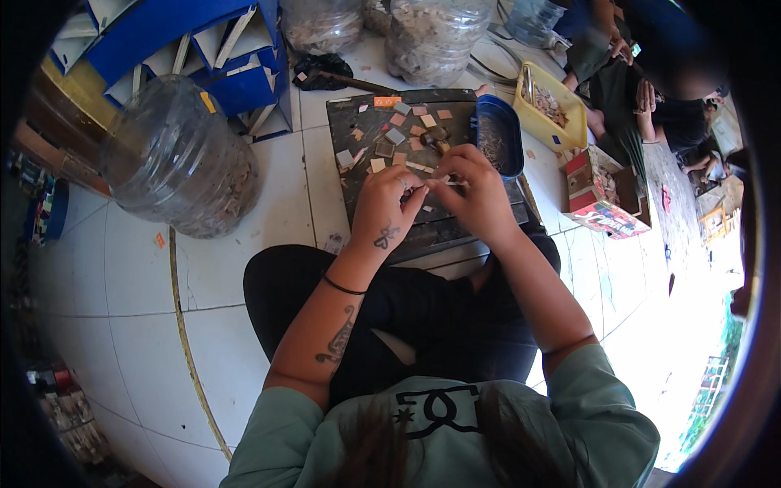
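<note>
Your left hand (390,203) and right hand (480,195) meet above a dark, low rectangular table (342,122).
Your curled fingers hide whether either grip is closed, or on what; you cannot tell. Small, flat, grey and tan square pieces (394,136) lie scattered on the tabletop's far side, where your right hand partly covers a brown-headed tool (434,139). At far right, a dark-clothed person (667,41) is blurred and cut off.

1. A black logo (440,413) of interlocking curved letters beside a star spans the chest of a green shirt (447,451).
2. Bold white lettering (604,217) runs along a red carton (579,184).
3. Pale marks, too small to read, dot an orange piece (388,102).
</note>
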Motion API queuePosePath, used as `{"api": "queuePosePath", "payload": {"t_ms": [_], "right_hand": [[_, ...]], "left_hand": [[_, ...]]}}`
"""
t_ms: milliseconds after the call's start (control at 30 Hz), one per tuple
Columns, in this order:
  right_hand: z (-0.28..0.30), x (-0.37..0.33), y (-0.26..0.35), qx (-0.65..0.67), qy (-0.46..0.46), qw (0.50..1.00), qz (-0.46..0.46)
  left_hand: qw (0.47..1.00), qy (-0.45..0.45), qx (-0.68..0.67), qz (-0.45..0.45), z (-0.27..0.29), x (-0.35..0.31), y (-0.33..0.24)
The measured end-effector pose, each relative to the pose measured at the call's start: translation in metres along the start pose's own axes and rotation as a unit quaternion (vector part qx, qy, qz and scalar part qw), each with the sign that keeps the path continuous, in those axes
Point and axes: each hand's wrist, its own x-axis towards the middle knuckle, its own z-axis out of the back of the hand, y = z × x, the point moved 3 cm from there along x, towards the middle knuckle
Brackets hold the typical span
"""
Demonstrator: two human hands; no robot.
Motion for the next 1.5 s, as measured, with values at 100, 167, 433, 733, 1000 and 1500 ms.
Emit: {"api": "queuePosePath", "payload": {"t_ms": [100,167,433,733,1000,1500], "right_hand": [[0.018,-0.027,0.0,-0.228,0.016,0.97,-0.081],[0.019,-0.047,-0.008,-0.294,0.108,0.935,-0.164],[0.035,-0.072,-0.027,-0.042,0.054,0.962,-0.264],[0.08,-0.096,0.043,-0.002,0.093,0.968,-0.232],[0.085,-0.097,0.055,-0.037,0.105,0.983,-0.148],[0.081,-0.095,0.043,-0.047,0.046,0.994,-0.084]], "left_hand": [[1.0,0.003,-0.008,-0.002,0.0,-0.001,0.0],[1.0,0.007,-0.014,0.003,-0.001,-0.001,0.0],[1.0,0.01,-0.023,-0.014,-0.001,-0.003,-0.004],[0.999,0.005,-0.04,-0.022,-0.002,-0.003,-0.006],[0.999,0.013,-0.008,-0.038,-0.003,-0.002,-0.005],[0.999,0.003,-0.004,-0.038,-0.003,-0.003,-0.004]]}}
